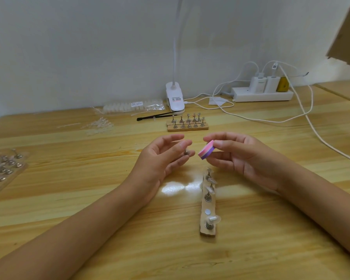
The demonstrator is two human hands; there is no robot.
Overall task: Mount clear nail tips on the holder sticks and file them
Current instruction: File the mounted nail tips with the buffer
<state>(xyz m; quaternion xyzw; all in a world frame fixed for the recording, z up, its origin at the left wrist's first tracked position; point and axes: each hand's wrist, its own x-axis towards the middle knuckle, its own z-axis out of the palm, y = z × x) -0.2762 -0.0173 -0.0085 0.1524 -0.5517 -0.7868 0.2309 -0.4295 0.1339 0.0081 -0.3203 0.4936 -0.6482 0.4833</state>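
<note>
My left hand point(166, 156) pinches a small metal holder stick point(186, 152) between thumb and fingertips; any nail tip on it is too small to tell. My right hand point(238, 156) grips a pink and purple buffer block point(206, 151), held a little right of the stick and apart from it. Below the hands lies a wooden base strip point(208, 205) pointing away from me, with several metal holders on it, some carrying clear nail tips. A second wooden base point(187, 127) with two rows of holders stands farther back.
Loose clear nail tips point(99, 126) and a bag of tips point(133, 106) lie at the back left. A tray of metal holders point(2, 168) sits at the left edge. A clip lamp point(175, 98), a black tool point(156, 116), a power strip point(263, 93) and white cables point(307, 110) are behind.
</note>
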